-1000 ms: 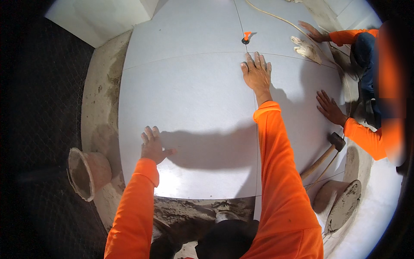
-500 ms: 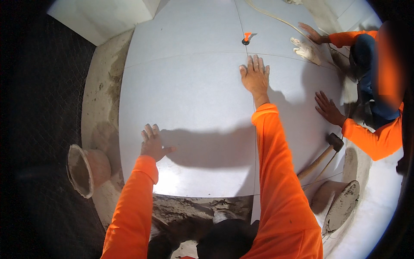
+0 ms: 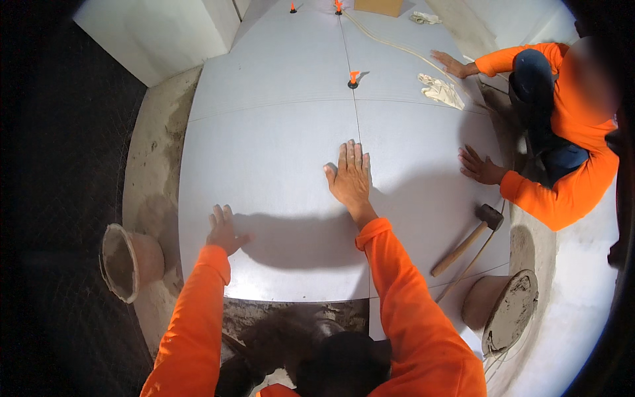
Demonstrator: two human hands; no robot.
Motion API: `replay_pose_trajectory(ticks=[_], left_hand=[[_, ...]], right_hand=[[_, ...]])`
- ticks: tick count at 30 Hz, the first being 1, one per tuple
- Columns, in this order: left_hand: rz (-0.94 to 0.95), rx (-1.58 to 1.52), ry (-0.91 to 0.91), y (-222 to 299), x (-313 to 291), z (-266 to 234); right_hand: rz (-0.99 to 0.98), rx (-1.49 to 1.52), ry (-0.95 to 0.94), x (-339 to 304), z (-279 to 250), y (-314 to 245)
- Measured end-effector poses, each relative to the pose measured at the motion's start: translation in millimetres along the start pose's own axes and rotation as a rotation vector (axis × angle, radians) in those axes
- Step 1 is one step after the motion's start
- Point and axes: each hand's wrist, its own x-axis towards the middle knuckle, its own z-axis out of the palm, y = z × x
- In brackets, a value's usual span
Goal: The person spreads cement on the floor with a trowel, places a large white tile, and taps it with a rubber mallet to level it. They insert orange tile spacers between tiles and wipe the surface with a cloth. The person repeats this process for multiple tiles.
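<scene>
Both my hands rest on a large pale grey floor tile (image 3: 264, 152). My left hand (image 3: 223, 231) is spread near the tile's lower left, thumb pointing right, nothing in it. Farther forward, my right hand (image 3: 350, 182) lies with fingers outstretched beside the joint to the neighbouring tile, also holding nothing. Beyond its fingertips an orange-topped tile leveling clip (image 3: 353, 79) with a black base stands in the joint. A rubber mallet (image 3: 489, 216) with a wooden handle lies on the right-hand tile, to the right of my right forearm.
At right a co-worker in orange crouches, one hand (image 3: 481, 165) on the tile, the other (image 3: 455, 64) farther back. White gloves (image 3: 440, 90) and a cable (image 3: 397, 46) lie nearby. Mortar-stained buckets stand left (image 3: 149, 255) and right (image 3: 476, 301). Rough mortar (image 3: 284, 317) borders the tile's near edge.
My right hand has drawn back toward me along the joint and a little left. My left hand stays near the lower left. The view has tilted up, showing more clips and a box.
</scene>
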Motion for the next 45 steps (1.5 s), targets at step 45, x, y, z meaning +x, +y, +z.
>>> replay_pose_trajectory(ticks=[45], left_hand=[[0.007, 0.058, 0.013, -37.1, 3.7, 30.7]], right_hand=[[0.09, 0.13, -0.29, -299.0, -69.0, 89.2]])
